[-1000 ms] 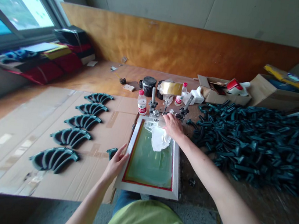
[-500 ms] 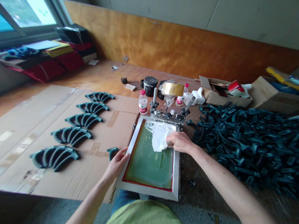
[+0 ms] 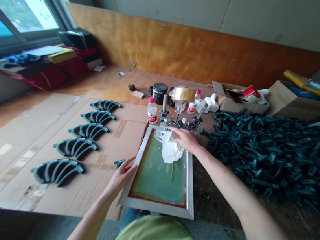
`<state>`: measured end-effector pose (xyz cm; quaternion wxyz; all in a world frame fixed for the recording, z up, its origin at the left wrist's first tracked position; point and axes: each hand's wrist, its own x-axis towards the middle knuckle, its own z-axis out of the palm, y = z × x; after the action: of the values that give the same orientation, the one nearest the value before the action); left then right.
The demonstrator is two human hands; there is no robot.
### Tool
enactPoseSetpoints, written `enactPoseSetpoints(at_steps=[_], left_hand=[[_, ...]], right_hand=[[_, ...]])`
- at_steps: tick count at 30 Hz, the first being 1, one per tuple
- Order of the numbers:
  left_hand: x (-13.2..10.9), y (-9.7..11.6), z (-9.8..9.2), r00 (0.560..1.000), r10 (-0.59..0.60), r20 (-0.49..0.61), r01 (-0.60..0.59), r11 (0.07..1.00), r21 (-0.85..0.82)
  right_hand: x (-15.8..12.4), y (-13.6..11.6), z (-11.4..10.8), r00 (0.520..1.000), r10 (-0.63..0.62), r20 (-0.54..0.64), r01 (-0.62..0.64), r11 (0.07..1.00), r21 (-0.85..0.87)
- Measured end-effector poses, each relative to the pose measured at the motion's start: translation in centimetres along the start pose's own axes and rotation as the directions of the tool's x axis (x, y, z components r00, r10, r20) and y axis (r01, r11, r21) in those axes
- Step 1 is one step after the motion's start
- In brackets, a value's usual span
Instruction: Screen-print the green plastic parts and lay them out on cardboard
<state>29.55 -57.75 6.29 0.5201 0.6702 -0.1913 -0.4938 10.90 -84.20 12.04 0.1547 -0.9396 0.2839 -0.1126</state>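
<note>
A silver-framed printing screen [image 3: 189, 182] with green mesh and a red border lies in front of me, hinged at its far end to a clamp fixture [image 3: 177, 122]. My left hand [image 3: 122, 174] grips the frame's left edge. My right hand [image 3: 185, 139] presses a crumpled white cloth [image 3: 172, 151] onto the far part of the mesh. A dark green plastic part [image 3: 118, 163] pokes out beside my left hand.
Several rows of dark green curved parts [image 3: 75, 146] lie on flat cardboard [image 3: 9, 154] to the left. A big heap of the same parts [image 3: 276, 156] fills the right. Small bottles [image 3: 151, 111], a black jar [image 3: 159, 92] and cardboard boxes [image 3: 293, 101] stand behind the screen.
My right hand slid the cloth from the far end to the right side of the mesh and back up to the far end. The frame's near end has risen slightly.
</note>
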Motion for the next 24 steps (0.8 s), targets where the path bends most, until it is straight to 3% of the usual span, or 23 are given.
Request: enactPoseSetpoints(at_steps=[2,4,7,9,12,16,19,21,22,24], left_hand=[[-0.8,2.0,-0.2,1.000,-0.006,0.024,0.006,1.000,-0.026],[-1.2,4.2,-0.4,0.999,0.007,0.036,-0.005,0.999,-0.046],[-0.8,7.6,-0.2,0.996,0.083,0.024,-0.080,0.992,-0.100],[0.0,9.9,0.5,0.976,0.218,-0.009,-0.216,0.959,-0.181],[1.4,13.7,2.1,0.910,0.414,-0.030,-0.407,0.874,-0.266],[2.3,16.9,3.6,0.888,0.459,0.035,-0.424,0.846,-0.323],[1.8,14.8,4.8,0.913,0.406,-0.039,-0.394,0.852,-0.346],[0.8,11.2,6.0,0.978,0.205,0.029,-0.188,0.938,-0.290],[0.2,9.1,6.8,0.992,0.046,0.114,-0.020,0.974,-0.227],[-0.9,4.9,8.1,0.950,-0.191,0.248,0.230,0.963,-0.140]], right_hand=[[1.8,0.5,-1.1,0.995,0.086,-0.054,-0.089,0.995,-0.047],[2.1,1.7,-2.1,0.968,0.163,-0.191,-0.180,0.981,-0.075],[0.0,4.4,-2.8,0.866,0.299,-0.401,-0.343,0.938,-0.043],[-2.5,5.7,-2.0,0.830,0.367,-0.420,-0.418,0.908,-0.034],[-6.1,5.4,1.3,0.880,0.342,-0.329,-0.378,0.924,-0.050],[-8.0,2.9,5.5,0.972,0.181,-0.148,-0.195,0.977,-0.082],[-8.0,1.1,6.1,0.987,0.157,-0.041,-0.160,0.984,-0.079],[-8.1,-0.8,5.8,0.981,0.174,-0.085,-0.179,0.983,-0.047],[-8.3,-2.1,5.7,0.977,0.169,-0.129,-0.174,0.984,-0.032],[-9.0,-4.8,6.1,0.983,0.065,-0.175,-0.068,0.998,-0.014]])
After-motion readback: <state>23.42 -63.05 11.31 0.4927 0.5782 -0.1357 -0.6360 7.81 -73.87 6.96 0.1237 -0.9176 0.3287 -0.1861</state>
